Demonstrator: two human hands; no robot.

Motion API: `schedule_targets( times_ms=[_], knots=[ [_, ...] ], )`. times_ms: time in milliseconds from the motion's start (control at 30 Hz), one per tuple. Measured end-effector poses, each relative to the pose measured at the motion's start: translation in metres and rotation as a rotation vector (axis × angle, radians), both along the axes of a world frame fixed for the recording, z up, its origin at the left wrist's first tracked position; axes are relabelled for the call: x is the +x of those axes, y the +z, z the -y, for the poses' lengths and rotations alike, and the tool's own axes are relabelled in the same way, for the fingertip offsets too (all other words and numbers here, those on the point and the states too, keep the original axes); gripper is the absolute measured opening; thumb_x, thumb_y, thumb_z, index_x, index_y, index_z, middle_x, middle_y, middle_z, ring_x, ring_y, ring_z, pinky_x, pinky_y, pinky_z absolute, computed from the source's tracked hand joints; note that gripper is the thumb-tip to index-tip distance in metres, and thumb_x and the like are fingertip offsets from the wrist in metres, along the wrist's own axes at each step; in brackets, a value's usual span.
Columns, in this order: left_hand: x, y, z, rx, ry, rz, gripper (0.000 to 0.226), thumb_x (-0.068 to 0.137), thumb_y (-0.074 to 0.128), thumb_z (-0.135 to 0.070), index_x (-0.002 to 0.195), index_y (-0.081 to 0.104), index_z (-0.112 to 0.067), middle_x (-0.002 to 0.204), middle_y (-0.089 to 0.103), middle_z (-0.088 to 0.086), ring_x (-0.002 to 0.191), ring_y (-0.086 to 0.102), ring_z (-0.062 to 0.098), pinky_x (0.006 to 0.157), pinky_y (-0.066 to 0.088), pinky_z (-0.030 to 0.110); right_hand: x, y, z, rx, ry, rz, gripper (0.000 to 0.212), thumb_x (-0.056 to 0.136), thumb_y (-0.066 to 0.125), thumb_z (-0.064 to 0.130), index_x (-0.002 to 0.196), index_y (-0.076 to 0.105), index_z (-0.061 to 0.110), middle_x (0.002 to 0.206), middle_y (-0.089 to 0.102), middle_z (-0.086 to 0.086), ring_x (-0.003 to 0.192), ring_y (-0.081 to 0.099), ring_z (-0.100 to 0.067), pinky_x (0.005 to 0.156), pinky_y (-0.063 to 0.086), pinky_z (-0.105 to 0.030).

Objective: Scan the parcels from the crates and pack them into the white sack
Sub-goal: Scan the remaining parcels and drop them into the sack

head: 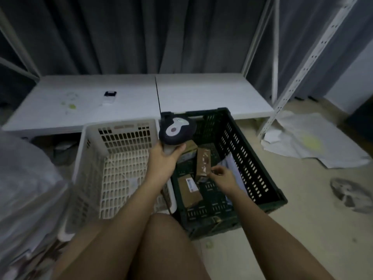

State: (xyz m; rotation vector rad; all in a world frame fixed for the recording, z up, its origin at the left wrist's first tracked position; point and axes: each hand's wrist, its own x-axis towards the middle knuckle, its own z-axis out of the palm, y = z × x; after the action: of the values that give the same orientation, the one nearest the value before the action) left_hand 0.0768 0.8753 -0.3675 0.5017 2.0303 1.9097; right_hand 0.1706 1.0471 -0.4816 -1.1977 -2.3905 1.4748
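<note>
Left hand [161, 158] grips the scanner [176, 129] above the crates. Right hand [222, 176], fingers [214, 172] pinching, holds a brown parcel [203, 164] upright inside the dark crate [252, 164], right of the white crate [121, 168].

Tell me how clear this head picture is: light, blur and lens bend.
Head view: dim, flat indoor light, no glare; wide-angle bend bows the shelf uprights outward; the white sack at the left edge is smeared by blur; the scanner in the left hand and the parcel by the right hand are soft, labels unreadable; the dark crate loses detail in shadow.
</note>
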Motion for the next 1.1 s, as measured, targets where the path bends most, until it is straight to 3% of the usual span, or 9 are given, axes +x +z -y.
schedule_targets(
  times_ms=[133, 233, 333, 433, 567, 733, 833, 1000, 1100],
  knots=[
    [-0.027, -0.043, -0.008, -0.111, -0.063, 0.04, 0.049, 0.085, 0.068, -0.009, 0.13, 0.05, -0.014, 0.113, 0.057, -0.007, 0.103, 0.053, 0.005, 0.081, 0.042, 0.012, -0.024, -0.053, -0.015, -0.018, -0.005, 0.106, 0.007, 0.092, 0.064, 0.012, 0.091, 0.058, 0.015, 0.075, 0.056, 0.007, 0.073, 0.053, -0.016, 0.062, 0.04, -0.027],
    [-0.049, -0.072, -0.014, -0.196, -0.096, 0.04, 0.042, 0.084, 0.069, -0.008, 0.121, 0.054, -0.017, 0.104, 0.059, -0.009, 0.098, 0.056, 0.006, 0.072, 0.046, 0.003, -0.045, -0.085, -0.029, -0.02, -0.042, 0.162, 0.007, 0.093, 0.062, 0.013, 0.097, 0.06, 0.008, 0.085, 0.061, -0.004, 0.078, 0.056, -0.024, 0.069, 0.04, -0.029],
    [-0.067, -0.097, -0.023, -0.255, -0.115, 0.057, 0.034, 0.085, 0.069, -0.013, 0.115, 0.056, -0.022, 0.097, 0.06, -0.014, 0.087, 0.057, -0.002, 0.069, 0.044, 0.001, -0.066, -0.118, -0.039, -0.022, -0.031, 0.252, 0.031, 0.092, 0.058, 0.03, 0.113, 0.059, 0.008, 0.104, 0.062, -0.007, 0.098, 0.059, -0.032, 0.078, 0.045, -0.034],
    [-0.082, -0.122, -0.034, -0.284, -0.133, 0.101, 0.033, 0.085, 0.07, -0.02, 0.11, 0.053, -0.033, 0.098, 0.059, -0.019, 0.09, 0.056, -0.002, 0.073, 0.042, 0.006, -0.089, -0.158, -0.05, 0.009, -0.102, 0.31, 0.07, 0.073, 0.058, 0.057, 0.13, 0.051, 0.015, 0.132, 0.053, -0.017, 0.118, 0.05, -0.04, 0.096, 0.045, -0.043],
    [-0.092, -0.151, -0.047, -0.3, -0.121, 0.144, 0.033, 0.086, 0.069, -0.023, 0.111, 0.052, -0.035, 0.101, 0.06, -0.016, 0.094, 0.056, 0.002, 0.076, 0.042, 0.009, -0.115, -0.175, -0.058, 0.033, -0.194, 0.401, 0.078, 0.088, 0.062, 0.042, 0.149, 0.023, 0.013, 0.154, 0.016, -0.023, 0.14, 0.021, -0.044, 0.11, 0.025, -0.049],
    [-0.098, -0.173, -0.052, -0.295, -0.131, 0.207, 0.034, 0.085, 0.07, -0.023, 0.111, 0.053, -0.037, 0.106, 0.062, -0.014, 0.101, 0.059, 0.006, 0.085, 0.045, 0.02, -0.131, -0.207, -0.066, 0.039, -0.167, 0.46, 0.101, 0.081, 0.07, 0.049, 0.152, 0.008, 0.013, 0.152, 0.021, -0.023, 0.137, 0.029, -0.043, 0.106, 0.033, -0.048],
    [-0.102, -0.175, -0.053, -0.27, -0.116, 0.228, 0.033, 0.086, 0.069, -0.022, 0.104, 0.049, -0.043, 0.097, 0.058, -0.023, 0.09, 0.055, -0.002, 0.078, 0.044, 0.012, -0.128, -0.212, -0.071, 0.04, -0.196, 0.435, 0.1, 0.081, 0.074, 0.039, 0.152, 0.009, 0.011, 0.151, 0.025, -0.023, 0.135, 0.033, -0.042, 0.105, 0.035, -0.046],
    [-0.101, -0.165, -0.047, -0.258, -0.096, 0.22, 0.039, 0.086, 0.069, -0.022, 0.121, 0.053, -0.03, 0.112, 0.062, -0.009, 0.105, 0.056, 0.009, 0.091, 0.044, 0.026, -0.115, -0.193, -0.075, 0.006, -0.25, 0.312, 0.084, 0.083, 0.072, 0.033, 0.147, 0.024, 0.007, 0.147, 0.031, -0.025, 0.127, 0.041, -0.045, 0.099, 0.04, -0.046],
    [-0.098, -0.149, -0.041, -0.238, -0.045, 0.201, 0.035, 0.086, 0.068, -0.021, 0.114, 0.051, -0.034, 0.104, 0.059, -0.013, 0.095, 0.055, 0.003, 0.084, 0.044, 0.019, -0.098, -0.166, -0.073, 0.003, -0.286, 0.185, 0.073, 0.081, 0.074, 0.033, 0.139, 0.037, 0.007, 0.138, 0.044, -0.022, 0.117, 0.051, -0.04, 0.091, 0.046, -0.045]
  ],
)
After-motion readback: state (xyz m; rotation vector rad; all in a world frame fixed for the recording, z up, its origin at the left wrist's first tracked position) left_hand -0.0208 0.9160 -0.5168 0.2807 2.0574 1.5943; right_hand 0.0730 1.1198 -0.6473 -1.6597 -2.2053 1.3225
